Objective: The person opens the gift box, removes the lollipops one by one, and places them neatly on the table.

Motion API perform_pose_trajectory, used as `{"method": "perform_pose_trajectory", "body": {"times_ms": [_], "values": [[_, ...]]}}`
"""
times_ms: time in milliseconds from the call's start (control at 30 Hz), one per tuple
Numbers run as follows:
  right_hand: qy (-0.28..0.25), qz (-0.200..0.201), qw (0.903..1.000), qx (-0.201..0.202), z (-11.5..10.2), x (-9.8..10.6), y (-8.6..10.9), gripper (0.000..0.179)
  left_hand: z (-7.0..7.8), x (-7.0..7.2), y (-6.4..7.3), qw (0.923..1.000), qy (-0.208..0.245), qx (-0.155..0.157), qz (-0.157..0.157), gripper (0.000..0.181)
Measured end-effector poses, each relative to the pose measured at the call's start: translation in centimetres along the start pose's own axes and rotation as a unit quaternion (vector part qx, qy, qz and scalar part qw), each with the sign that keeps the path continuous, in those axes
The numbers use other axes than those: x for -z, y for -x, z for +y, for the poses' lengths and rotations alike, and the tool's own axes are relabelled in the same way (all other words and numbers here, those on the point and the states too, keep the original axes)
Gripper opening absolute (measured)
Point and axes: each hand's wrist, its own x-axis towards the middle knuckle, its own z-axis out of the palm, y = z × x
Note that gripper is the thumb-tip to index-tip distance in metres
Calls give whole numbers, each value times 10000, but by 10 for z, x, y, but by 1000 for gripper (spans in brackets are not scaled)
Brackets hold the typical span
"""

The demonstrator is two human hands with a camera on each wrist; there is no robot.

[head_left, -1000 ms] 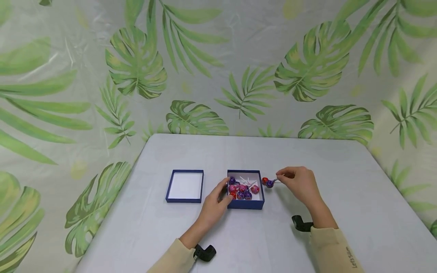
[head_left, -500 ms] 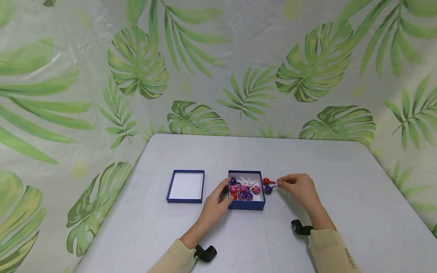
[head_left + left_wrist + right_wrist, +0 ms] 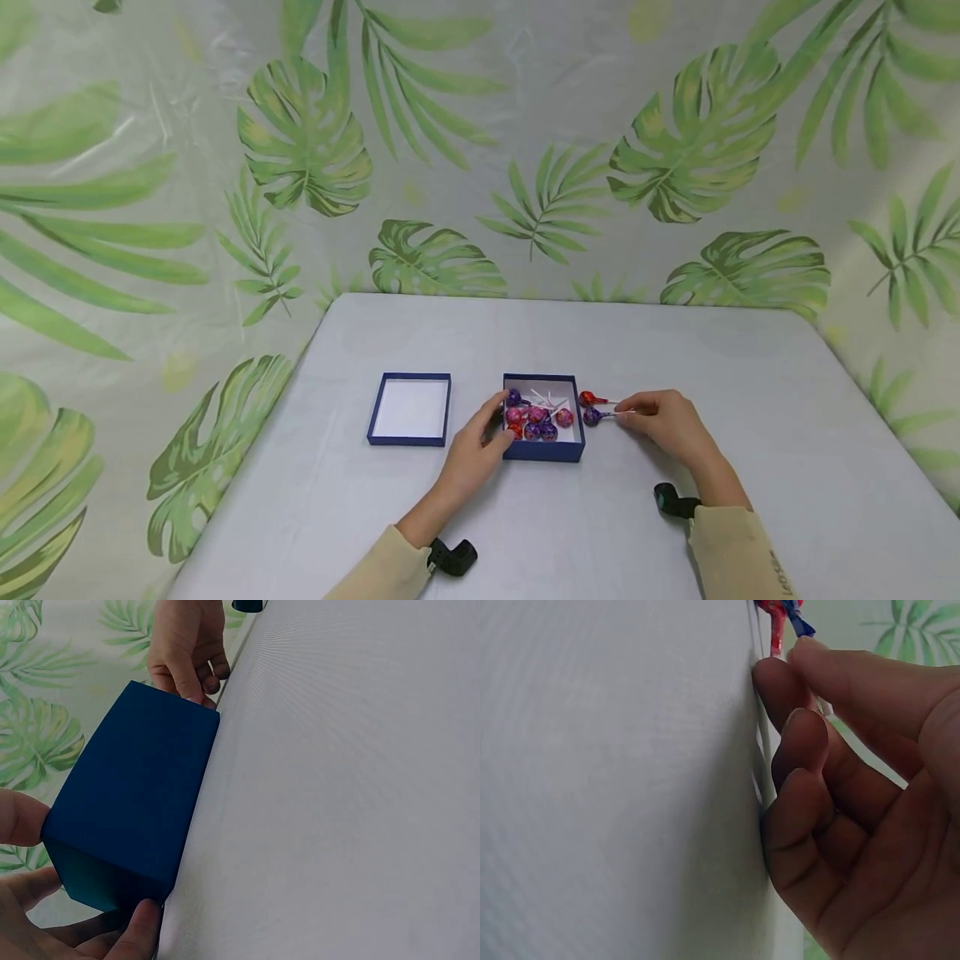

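Now right hand (image 3: 663, 423) fingers pinch, seemingly, purple lollipop (image 3: 592, 416) stick; left hand (image 3: 480, 442) fingers grip navy box (image 3: 543, 451).

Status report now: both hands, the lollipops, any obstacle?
Left hand grips blue box. Right hand pinches sticks of two lollipops on table beside box. Nothing in the way.

Both arms wear cream sleeves (image 3: 731, 546), the right one with small dark lettering, and a black wrist mount (image 3: 452, 557) each.
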Motion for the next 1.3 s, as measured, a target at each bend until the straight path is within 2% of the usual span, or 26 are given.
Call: {"method": "perform_pose_trajectory", "body": {"times_ms": [233, 567, 967, 1300], "values": [[137, 64, 9998, 140, 3, 3, -2, 17, 3, 0, -2, 10000, 13, -12, 13, 59], [220, 62, 9997, 99, 7, 0, -3, 17, 6, 1, -2, 10000, 12, 11, 7, 59], [192, -18, 9998, 71, 9, -3, -6, 13, -1, 3, -3, 10000, -61, -32, -56, 59], [182, -57, 9998, 71, 9, -4, -6, 13, 0, 2, -2, 10000, -64, -16, -52, 60]]}}
